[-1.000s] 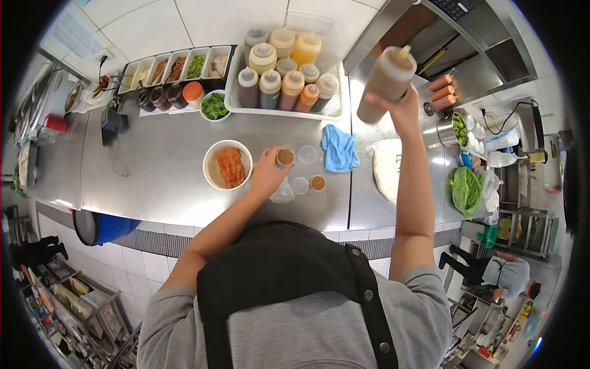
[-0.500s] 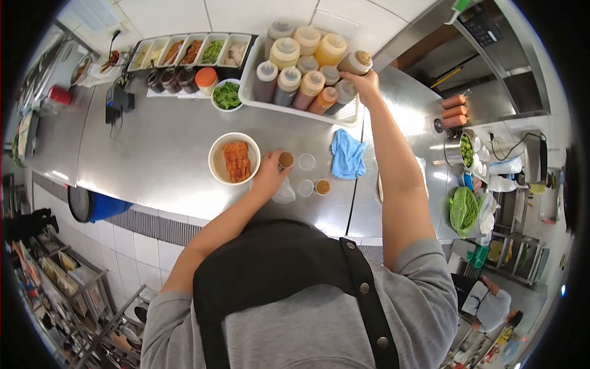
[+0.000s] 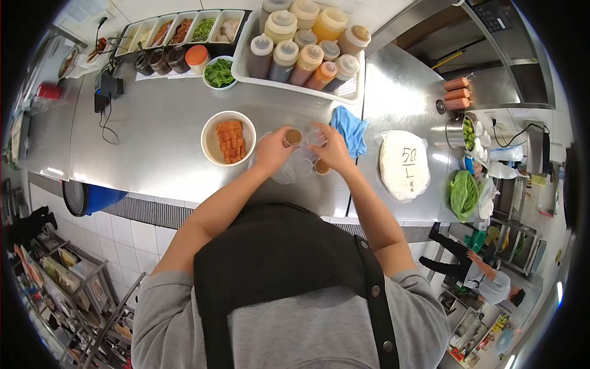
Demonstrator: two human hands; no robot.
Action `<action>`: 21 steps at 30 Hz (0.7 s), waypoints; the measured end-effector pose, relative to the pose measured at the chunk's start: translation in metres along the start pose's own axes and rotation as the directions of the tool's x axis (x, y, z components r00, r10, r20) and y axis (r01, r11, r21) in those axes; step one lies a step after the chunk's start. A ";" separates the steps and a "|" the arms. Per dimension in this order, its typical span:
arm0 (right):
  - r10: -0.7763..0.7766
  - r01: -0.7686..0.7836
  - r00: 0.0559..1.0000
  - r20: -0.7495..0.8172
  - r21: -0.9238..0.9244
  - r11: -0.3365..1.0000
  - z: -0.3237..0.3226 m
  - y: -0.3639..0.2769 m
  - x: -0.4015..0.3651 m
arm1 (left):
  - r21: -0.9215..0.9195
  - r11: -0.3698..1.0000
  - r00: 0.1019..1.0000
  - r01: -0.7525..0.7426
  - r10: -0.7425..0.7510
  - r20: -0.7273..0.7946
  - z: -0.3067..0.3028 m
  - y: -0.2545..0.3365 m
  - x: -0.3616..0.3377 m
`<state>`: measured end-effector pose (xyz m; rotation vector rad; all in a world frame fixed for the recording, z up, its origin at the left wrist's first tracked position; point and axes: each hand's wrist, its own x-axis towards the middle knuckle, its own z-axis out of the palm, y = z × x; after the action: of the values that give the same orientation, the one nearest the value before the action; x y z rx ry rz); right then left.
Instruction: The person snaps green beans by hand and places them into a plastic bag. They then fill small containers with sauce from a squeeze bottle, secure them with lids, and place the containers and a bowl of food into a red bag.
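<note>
My left hand [image 3: 275, 150] is closed around a small sauce cup [image 3: 293, 137] of brown sauce. Close on its right, my right hand [image 3: 332, 151] pinches a clear round plastic lid [image 3: 316, 138] at the edge. Below the hands, a second cup of orange-brown sauce [image 3: 321, 166] stands on the counter beside another clear lid [image 3: 303, 167]. To the left of my left hand is a white bowl [image 3: 207, 146] with sliced, browned meat [image 3: 230, 141] in it. A crumpled clear plastic bag [image 3: 284, 174] lies partly under my left wrist.
A white basket [image 3: 353, 92] of squeeze bottles stands behind, near a bowl of greens [image 3: 219, 74] and ingredient trays [image 3: 203, 27]. A blue cloth [image 3: 349, 130] and a marked white packet [image 3: 404, 166] lie to the right on the steel counter [image 3: 153, 135]. Another person [image 3: 488, 277] is far right.
My right hand has let go of a squeeze bottle in the basket and come down to the clear lid. The left hand still holds the sauce cup. The white packet is now uncovered.
</note>
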<state>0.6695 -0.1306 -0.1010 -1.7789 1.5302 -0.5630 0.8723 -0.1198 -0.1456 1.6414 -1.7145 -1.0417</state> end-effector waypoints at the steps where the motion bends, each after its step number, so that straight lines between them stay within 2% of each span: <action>1: 0.131 -0.129 0.991 -0.014 0.091 0.987 0.004 -0.010 -0.003 | -0.017 1.000 1.000 0.005 -0.005 0.002 0.000 -0.003 0.000; 4: 0.127 -0.120 0.992 -0.009 0.271 0.955 0.022 -0.019 -0.005 | -0.031 0.999 0.999 -0.033 0.032 -0.022 0.003 -0.012 0.002; 7: -0.047 0.047 0.999 0.010 0.069 0.997 0.026 -0.024 0.004 | -0.070 0.997 1.000 -0.031 0.031 -0.005 0.004 -0.016 0.004; 13: -0.133 0.145 0.988 0.074 -0.193 0.970 0.036 -0.023 0.019 | -0.101 0.995 0.998 -0.025 0.031 0.057 0.000 -0.020 0.006; 16: -0.138 0.152 0.987 0.083 -0.197 0.968 0.039 -0.021 0.024 | -0.079 0.996 0.995 -0.048 0.054 0.079 -0.005 -0.017 0.007; 19: -0.139 0.171 0.977 0.162 -0.206 0.964 0.034 -0.018 0.033 | -0.173 0.981 0.990 -0.094 0.109 0.084 -0.006 -0.023 0.010; 21: -0.182 0.213 0.961 0.211 -0.134 0.968 0.032 -0.014 0.038 | -0.249 0.966 0.996 -0.067 0.081 0.046 0.002 -0.034 0.018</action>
<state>0.7097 -0.1598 -0.1155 -2.0574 1.2992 -0.3560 0.8879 -0.1354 -0.1766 1.3929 -1.5949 -1.2217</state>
